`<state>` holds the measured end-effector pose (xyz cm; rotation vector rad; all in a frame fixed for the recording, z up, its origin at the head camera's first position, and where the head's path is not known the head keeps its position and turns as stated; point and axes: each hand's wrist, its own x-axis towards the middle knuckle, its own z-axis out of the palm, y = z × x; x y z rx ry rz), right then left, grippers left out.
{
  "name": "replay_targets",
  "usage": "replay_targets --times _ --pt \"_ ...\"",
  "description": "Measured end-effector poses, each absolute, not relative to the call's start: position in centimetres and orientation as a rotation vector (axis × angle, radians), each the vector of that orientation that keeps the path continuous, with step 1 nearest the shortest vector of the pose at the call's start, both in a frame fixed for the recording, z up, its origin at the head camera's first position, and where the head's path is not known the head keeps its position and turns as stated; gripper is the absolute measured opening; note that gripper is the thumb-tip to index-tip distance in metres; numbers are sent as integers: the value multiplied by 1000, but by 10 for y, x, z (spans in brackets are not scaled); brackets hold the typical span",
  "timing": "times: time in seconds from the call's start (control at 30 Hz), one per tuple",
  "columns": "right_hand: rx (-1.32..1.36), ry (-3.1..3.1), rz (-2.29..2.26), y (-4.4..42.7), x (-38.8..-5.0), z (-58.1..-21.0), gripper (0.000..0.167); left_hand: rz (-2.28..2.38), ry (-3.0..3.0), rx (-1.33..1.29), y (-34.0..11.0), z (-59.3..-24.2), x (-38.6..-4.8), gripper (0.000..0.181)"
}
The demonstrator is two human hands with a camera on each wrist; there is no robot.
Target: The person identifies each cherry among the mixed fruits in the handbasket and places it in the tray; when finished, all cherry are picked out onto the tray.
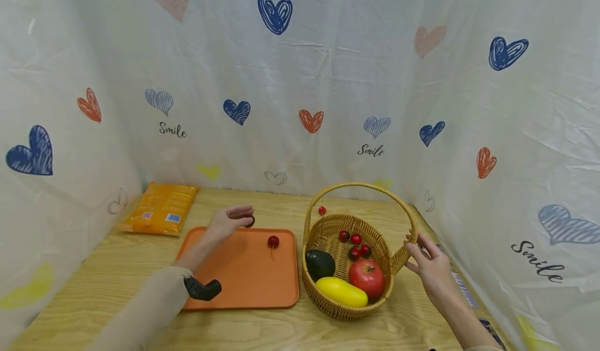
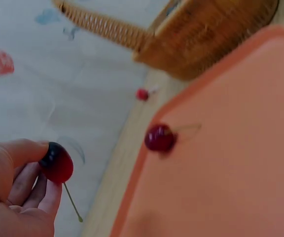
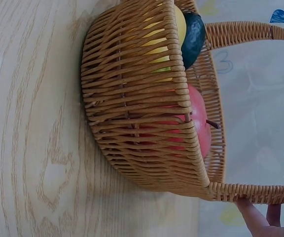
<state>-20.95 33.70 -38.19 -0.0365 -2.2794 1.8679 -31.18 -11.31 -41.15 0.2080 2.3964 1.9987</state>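
My left hand (image 1: 226,222) is over the back left part of the orange tray (image 1: 244,288), pinching a dark red cherry (image 2: 57,164) whose green stem hangs down. Another cherry (image 1: 273,241) with its stem lies on the tray near the back right corner. With my right hand (image 1: 431,267) I hold the handle of the wicker basket (image 1: 349,314) low on its right side. Inside the basket are several cherries (image 1: 356,239), a dark green avocado (image 1: 320,264), a yellow oblong fruit (image 1: 342,291) and a red pomegranate (image 1: 367,278).
A small red fruit (image 1: 322,210) lies on the table behind the basket. At the back left is an orange packet (image 1: 161,209). A white curtain (image 1: 300,80) printed with hearts encloses the wooden table (image 1: 253,330). Flat printed items (image 1: 464,288) lie along the right edge.
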Motion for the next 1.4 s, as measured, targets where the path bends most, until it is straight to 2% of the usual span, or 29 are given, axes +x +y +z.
replay_targets --times 0.17,0.33,0.8,1.2,1.4 --pt "-18 -2281 1871 337 -208 -382 65 1995 2423 130 -134 -422 -317 43" --pt "-4 -2268 1874 337 -207 -382 66 1982 2439 154 -134 -434 -318 41" --pt "-24 -2270 1877 334 -209 -384 64 1834 2504 3 -136 -472 -315 41" --pt "-17 -2271 1869 335 -209 -384 66 1886 2478 -18 -131 -470 -316 42" --pt "-27 -2269 1863 337 -210 -384 64 1816 2478 22 -136 -455 -314 46"
